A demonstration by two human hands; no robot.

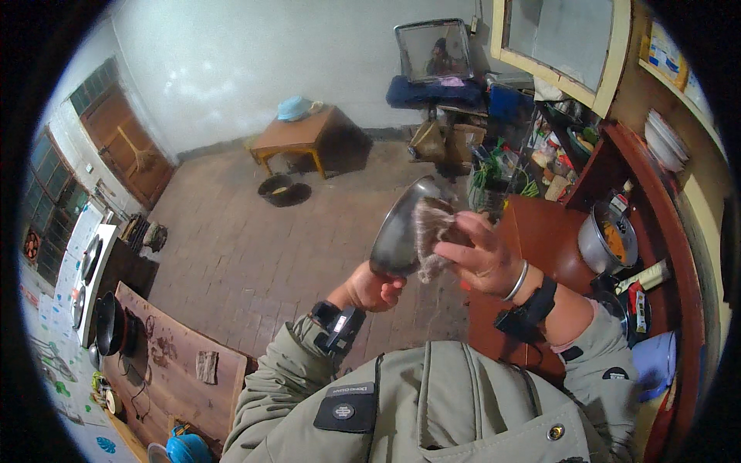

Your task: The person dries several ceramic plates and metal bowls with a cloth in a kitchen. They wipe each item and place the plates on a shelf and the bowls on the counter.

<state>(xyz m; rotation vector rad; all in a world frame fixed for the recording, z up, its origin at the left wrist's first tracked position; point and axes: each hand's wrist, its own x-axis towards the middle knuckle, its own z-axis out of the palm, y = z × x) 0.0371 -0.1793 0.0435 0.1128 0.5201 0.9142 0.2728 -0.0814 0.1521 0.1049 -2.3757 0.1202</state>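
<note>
A round metal bowl or pan (pixel 396 231) is tilted up in front of me, its lower edge in my left hand (pixel 375 287). My right hand (pixel 483 249) holds a crumpled, striped cloth (pixel 431 237) at the right side of the metal vessel, partly covering it. The tips of some right fingers are hidden by the cloth. Both hands are in the air over the tiled floor, my left hand lower than my right.
On my right, a red-brown cabinet (pixel 538 231) holds a metal pot (pixel 599 260). A wooden table (pixel 179 359) at lower left bears a folded cloth (pixel 206 367) and a black pan (pixel 110 324). Farther off stand a low table (pixel 295 136) and a dark basin (pixel 275 186) on the floor.
</note>
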